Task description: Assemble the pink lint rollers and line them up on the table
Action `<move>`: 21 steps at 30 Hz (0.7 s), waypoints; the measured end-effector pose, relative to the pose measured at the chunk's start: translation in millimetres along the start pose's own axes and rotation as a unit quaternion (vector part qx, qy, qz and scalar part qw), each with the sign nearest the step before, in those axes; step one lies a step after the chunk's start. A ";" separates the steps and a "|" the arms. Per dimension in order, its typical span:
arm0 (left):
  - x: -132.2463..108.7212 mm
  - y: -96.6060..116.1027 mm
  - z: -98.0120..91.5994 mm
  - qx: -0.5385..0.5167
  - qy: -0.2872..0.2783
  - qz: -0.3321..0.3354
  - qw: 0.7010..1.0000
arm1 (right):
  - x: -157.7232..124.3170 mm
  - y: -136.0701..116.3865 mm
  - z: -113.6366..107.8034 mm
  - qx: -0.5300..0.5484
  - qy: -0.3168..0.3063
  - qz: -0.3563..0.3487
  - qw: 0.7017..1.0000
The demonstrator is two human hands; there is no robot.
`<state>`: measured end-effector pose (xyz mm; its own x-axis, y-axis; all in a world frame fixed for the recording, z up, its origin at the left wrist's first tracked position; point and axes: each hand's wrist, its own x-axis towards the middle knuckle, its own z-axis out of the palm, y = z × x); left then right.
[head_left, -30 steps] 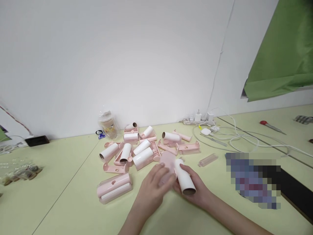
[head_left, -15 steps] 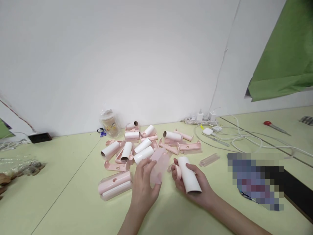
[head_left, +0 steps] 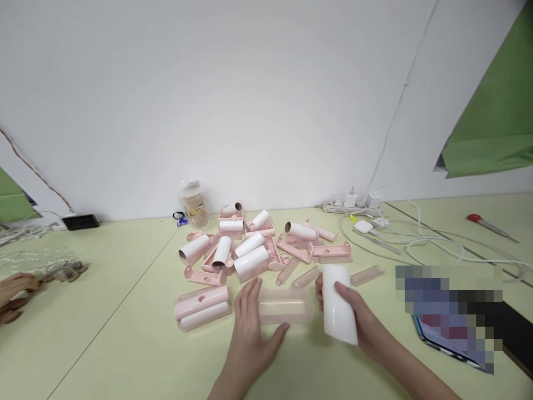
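My right hand [head_left: 353, 311] is closed round a white roll with a glossy surface [head_left: 338, 303], tilted above the table. Its fingers are mostly hidden behind the roll. To its left, my left hand [head_left: 256, 328] has thumb and fingers spread at the left end of a translucent pink plastic cover [head_left: 287, 306], which looks blurred. Whether the fingertips touch the cover is hard to tell. Beyond both hands lies a pile of white rolls [head_left: 252, 263] and pink plastic holders [head_left: 204, 276]. An assembled pink holder with a roll [head_left: 202, 308] rests left of my left hand.
More clear covers [head_left: 366, 275] lie near the right hand. At the right are a phone [head_left: 453, 339], white cables [head_left: 420, 244] and a red-handled tool [head_left: 474, 218]. A bagged cup [head_left: 195, 205] stands by the wall. Another person's hand [head_left: 16, 286] shows at far left.
The translucent cover has come down from a raised, tilted position to lie crosswise, and my left hand has spread. My right hand has turned the roll; the pink piece beside it no longer shows.
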<state>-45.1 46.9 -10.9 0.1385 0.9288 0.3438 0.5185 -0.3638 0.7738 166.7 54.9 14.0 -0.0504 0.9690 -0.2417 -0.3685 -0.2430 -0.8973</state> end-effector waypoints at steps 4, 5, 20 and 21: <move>-8.6 30.0 9.6 -0.202 -0.113 -0.050 0.972 | -15.8 15.8 11.6 -0.292 -0.077 -0.166 0.939; -11.0 36.3 14.8 -0.268 -0.140 -0.074 0.950 | -20.0 21.0 14.9 -0.346 -0.093 -0.219 0.908; -36.3 31.2 56.4 -0.397 -0.087 -0.123 0.906 | -25.2 12.4 -1.7 0.039 0.092 -0.020 0.995; -37.9 29.0 57.7 -0.395 -0.094 -0.117 0.906 | -25.8 11.4 1.0 0.043 0.084 -0.019 0.995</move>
<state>13.3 5.2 -32.2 0.2830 0.9555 0.0828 -0.2044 -0.0242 0.9786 162.8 27.3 10.4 0.1189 0.9547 -0.2728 -0.4464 -0.1940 -0.8735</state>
